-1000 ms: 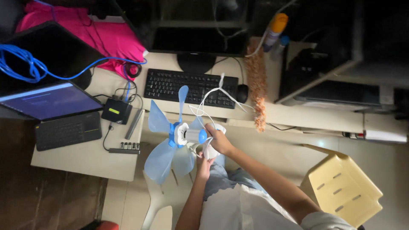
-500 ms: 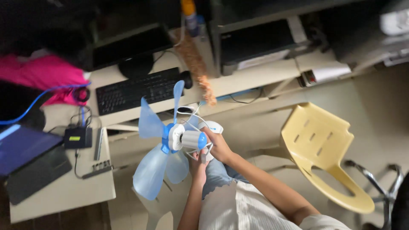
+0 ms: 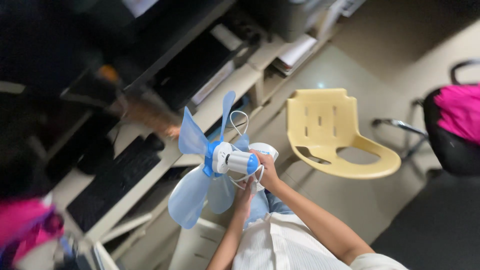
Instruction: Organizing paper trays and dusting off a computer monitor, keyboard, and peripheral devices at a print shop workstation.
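Note:
I hold a small fan (image 3: 220, 160) with translucent blue blades, a blue hub and a white motor body, up in front of my chest. My right hand (image 3: 267, 170) grips the white motor body from the right side. Under the fan, my left hand (image 3: 245, 192) touches its base. A white cord (image 3: 240, 122) loops up behind the blades. I wear a white ribbed top and blue trousers.
A yellow plastic chair (image 3: 335, 137) stands to the right. A cream desk (image 3: 220, 100) with a black keyboard (image 3: 112, 182) runs diagonally on the left, with dark equipment and papers on shelves behind. A dark chair with pink fabric (image 3: 457, 115) is at far right.
The view has swung right and rolled; the desk now slants left and the yellow chair sits centre-right. Both hands keep hold of the fan in the same place.

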